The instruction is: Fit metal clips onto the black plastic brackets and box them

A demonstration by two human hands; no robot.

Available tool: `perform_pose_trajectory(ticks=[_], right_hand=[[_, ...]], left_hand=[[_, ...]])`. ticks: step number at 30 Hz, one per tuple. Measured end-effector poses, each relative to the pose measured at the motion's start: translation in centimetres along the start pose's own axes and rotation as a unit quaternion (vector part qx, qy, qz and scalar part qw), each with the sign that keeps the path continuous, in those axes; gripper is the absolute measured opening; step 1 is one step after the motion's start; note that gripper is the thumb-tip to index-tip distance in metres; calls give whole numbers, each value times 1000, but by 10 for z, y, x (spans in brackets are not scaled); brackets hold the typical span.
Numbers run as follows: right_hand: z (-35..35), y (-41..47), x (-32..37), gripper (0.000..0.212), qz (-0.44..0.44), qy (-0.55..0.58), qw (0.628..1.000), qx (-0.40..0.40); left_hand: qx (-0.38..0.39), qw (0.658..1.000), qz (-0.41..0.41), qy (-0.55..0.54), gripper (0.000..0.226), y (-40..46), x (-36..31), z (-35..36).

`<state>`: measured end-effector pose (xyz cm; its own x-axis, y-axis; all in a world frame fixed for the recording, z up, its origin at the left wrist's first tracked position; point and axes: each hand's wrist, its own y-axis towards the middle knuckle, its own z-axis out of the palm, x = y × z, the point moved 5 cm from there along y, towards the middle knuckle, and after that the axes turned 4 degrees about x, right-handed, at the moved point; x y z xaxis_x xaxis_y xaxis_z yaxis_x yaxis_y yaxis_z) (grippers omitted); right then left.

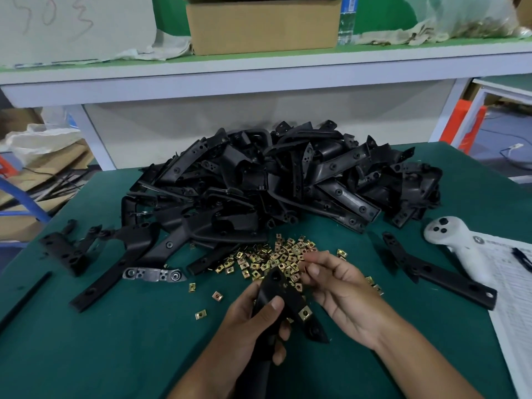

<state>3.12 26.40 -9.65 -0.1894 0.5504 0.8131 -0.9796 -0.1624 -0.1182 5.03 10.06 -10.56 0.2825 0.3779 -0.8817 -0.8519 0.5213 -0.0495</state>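
Green-matted tabletop (115, 341) under a white shelf (259, 73) with a cardboard box (262, 24) on it. Big heap of black plastic brackets (282, 180) toward the far edge, a few loose ones spilled to the left and one long bracket (437, 269) lying near the right edge beside a white handheld controller (449, 234) and a printed sheet (515, 289). Pile of brass-coloured metal clips (276, 257) sits mid-table just in front of the heap, strays scattered toward the near edge. Left hand (253, 321) grips the bracket in work (285, 298), thumb curled over its top face, long axis running from the wrist up and away toward the clip pile, with a second leg angling down-right. One fitted clip (305, 313) already sits on that lower leg. Right hand (339, 286) is just right of the bracket's far end, fingers curled in; looks like it's pinching a clip at the fingertips, but too small to confirm. Clip pile is touching distance ahead of the right hand, so right is the feeding hand and left the holder. Next clip likely goes on the far end, which points straight at the right fingertips: short inward push along the bracket's axis. Risk: clip skews or drops into the strays. No box for finished parts visible on the tabletop.
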Motion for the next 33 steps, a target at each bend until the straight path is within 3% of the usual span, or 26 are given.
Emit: perform_pose_trajectory(ticks=[3,7,12,16,21,26,33], right_hand=[[2,-1,0,17,-1,-28,1000,15],[3,-1,0,41,3,-74,997,33],[5,-2,-2,15,-22,-95,994,39],[7,-3,-1,25,-28,-119,992,39],[10,-5,-1,9,-43,-141,987,58],[10,-5,1,32,-63,-165,982,62],[9,-6,0,34,-95,-208,973,42]], left_hand=[[0,1000,-5,0,41,0,1,-1],[7,1000,-3,6,34,0,0,-2],[9,1000,4,9,25,-1,1,0],[20,1000,2,24,21,-1,1,-1],[28,999,-3,18,32,0,4,-2],[36,999,-2,13,34,0,5,-3],[35,999,5,24,32,0,7,-3]])
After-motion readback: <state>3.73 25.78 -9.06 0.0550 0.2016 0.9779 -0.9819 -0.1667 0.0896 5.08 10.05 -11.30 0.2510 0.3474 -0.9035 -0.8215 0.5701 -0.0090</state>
